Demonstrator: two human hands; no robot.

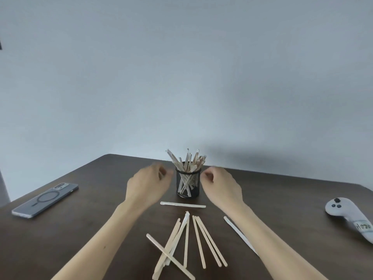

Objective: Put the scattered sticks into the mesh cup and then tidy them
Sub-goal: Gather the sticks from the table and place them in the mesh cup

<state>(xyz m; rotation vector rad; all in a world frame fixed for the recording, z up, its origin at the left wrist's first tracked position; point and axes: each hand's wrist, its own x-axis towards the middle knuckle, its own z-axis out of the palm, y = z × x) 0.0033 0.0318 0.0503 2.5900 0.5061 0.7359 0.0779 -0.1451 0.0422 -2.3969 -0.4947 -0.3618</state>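
A black mesh cup (188, 186) stands on the dark wooden table, with several pale sticks (188, 160) poking out of its top. My left hand (148, 183) hovers just left of the cup, fingers curled and holding nothing. On the cup's right side, my right hand (221, 185) is likewise curled and holds nothing. Several wooden sticks (187, 245) lie scattered in front of the cup. One white-wrapped stick (182, 204) lies crosswise near the cup's base. Another wrapped stick (239, 233) lies partly under my right forearm.
A phone (45, 200) lies face down at the table's left. A grey controller (350, 214) with a label rests at the right edge. A plain wall rises behind the table (80, 229).
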